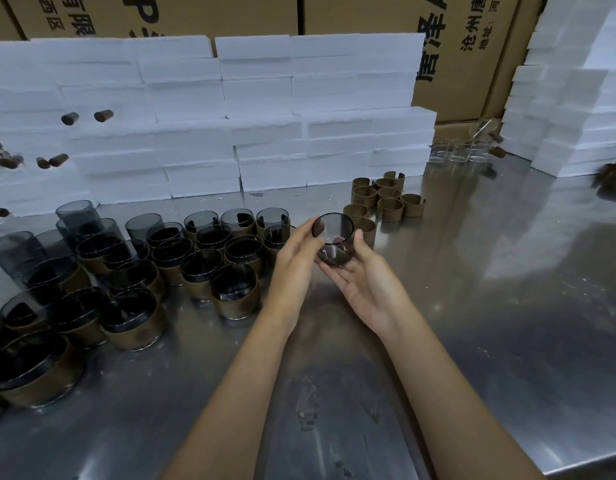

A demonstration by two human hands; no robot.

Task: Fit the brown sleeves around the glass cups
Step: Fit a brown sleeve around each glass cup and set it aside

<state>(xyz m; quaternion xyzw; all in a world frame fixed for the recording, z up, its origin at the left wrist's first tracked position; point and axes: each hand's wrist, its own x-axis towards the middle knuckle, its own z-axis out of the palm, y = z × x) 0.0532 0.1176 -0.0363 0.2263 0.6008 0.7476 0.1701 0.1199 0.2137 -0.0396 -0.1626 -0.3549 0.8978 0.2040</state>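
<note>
both hands hold one bare smoked-glass cup [333,242] above the steel table [472,306], tilted with its mouth toward the camera. the left hand [294,263] has its thumb and fingers curled against the cup's left side up near the rim; the right hand [363,275] cradles it from below and the right, fingers bent around the base and thumb on the wall. no sleeve is on this cup.

much of the task looks done: a large crowd of sleeved cups [182,261] stands to the left, each with a brown band around its lower half. what's left, as far as can be seen: a few unsleeved dark cups [74,216] at the back left, and a cluster of loose brown sleeves [386,199] just beyond the hands. the likely next step is picking up a sleeve for the held cup.
</note>
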